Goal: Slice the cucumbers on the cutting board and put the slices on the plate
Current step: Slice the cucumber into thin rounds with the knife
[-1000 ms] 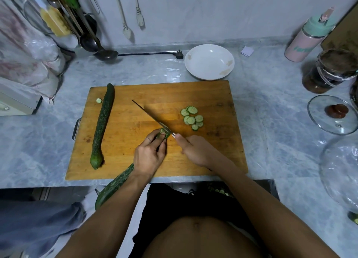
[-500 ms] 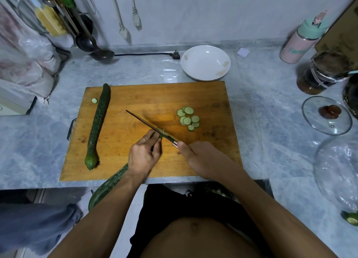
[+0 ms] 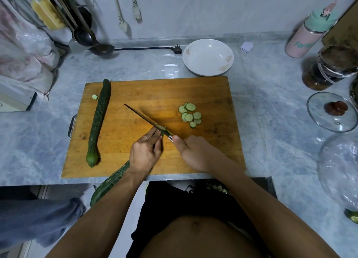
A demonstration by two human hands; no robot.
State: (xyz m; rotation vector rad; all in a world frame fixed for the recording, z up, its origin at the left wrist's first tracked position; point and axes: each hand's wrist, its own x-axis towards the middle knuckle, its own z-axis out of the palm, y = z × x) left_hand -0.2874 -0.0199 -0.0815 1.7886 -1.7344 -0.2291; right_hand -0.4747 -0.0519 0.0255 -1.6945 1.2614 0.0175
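The knife [image 3: 147, 120] has come down since a second ago. Its blade now sits on the tip of the cucumber [image 3: 116, 175], and a new thin round clings to the blade, so one more slice is nearly cut.

The left hand [image 3: 144, 154] curls its fingers around the cucumber to hold it on the cutting board [image 3: 213, 95]. The cucumber's long end hangs off the near edge of the board. The right hand [image 3: 193, 153] grips the knife handle tight.

A little pile of slices [image 3: 189, 115] lies on the board, to the right of the blade. A second cucumber [image 3: 98, 120] lies whole along the board's left side, with one small end piece [image 3: 95, 96] beside it.

The white plate [image 3: 208, 57] sits just past the board's far edge and holds no slices yet. Nothing stands between the slices and the plate. A glass lid [image 3: 332, 112] lies well to the right of the board.
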